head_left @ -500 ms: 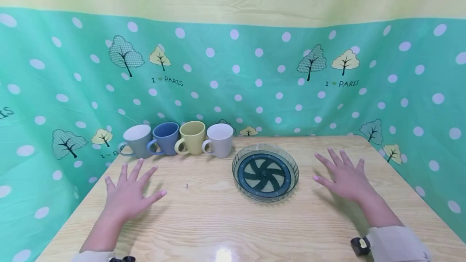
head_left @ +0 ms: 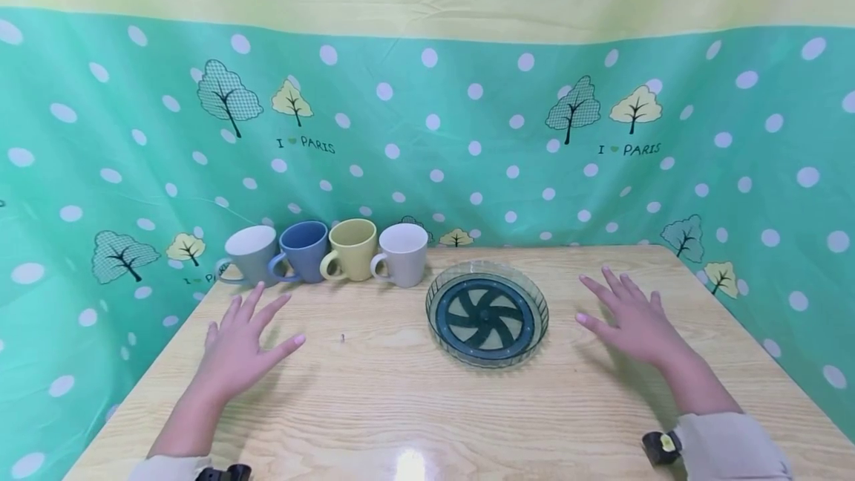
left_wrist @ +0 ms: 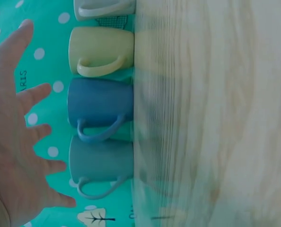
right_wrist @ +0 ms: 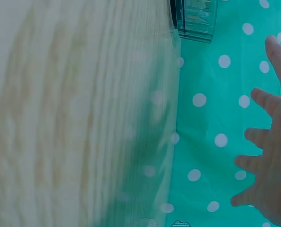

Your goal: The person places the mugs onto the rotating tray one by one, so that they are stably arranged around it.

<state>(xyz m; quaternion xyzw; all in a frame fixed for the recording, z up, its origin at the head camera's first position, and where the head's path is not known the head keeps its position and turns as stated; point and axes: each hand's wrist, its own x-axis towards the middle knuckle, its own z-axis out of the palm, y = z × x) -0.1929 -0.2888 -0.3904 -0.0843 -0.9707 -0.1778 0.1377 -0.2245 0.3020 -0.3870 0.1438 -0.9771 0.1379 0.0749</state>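
Note:
Spread and holding nothing, my left hand [head_left: 234, 355] hovers above the table's left side, nearest the mugs. Four would be a row there: a grey-green mug [head_left: 252, 257], a blue mug [head_left: 303, 252], a yellow mug [head_left: 355, 249] and a white mug [head_left: 404, 254], upright with handles to the left. Right of them sits a round, clear dark-tinted dish [head_left: 487, 314] with a pinwheel-like pattern inside. My right hand [head_left: 634, 325], fingers extended, is above the table to the right of the dish, apart from it. In the left wrist view the fingers [left_wrist: 34, 97] are straight.
A light wood-grain table [head_left: 414, 407] bears everything. Behind and beside it hangs a green dotted curtain [head_left: 474, 125] with printed trees. A tiny dark speck [head_left: 343, 338] lies left of the dish. Black straps with small devices [head_left: 661, 447] are at the wrists.
Both hands stay over the table, with the left hand turned slightly and its fingers a little closer together. The head view has tilted down slightly. The mugs and dish have not moved.

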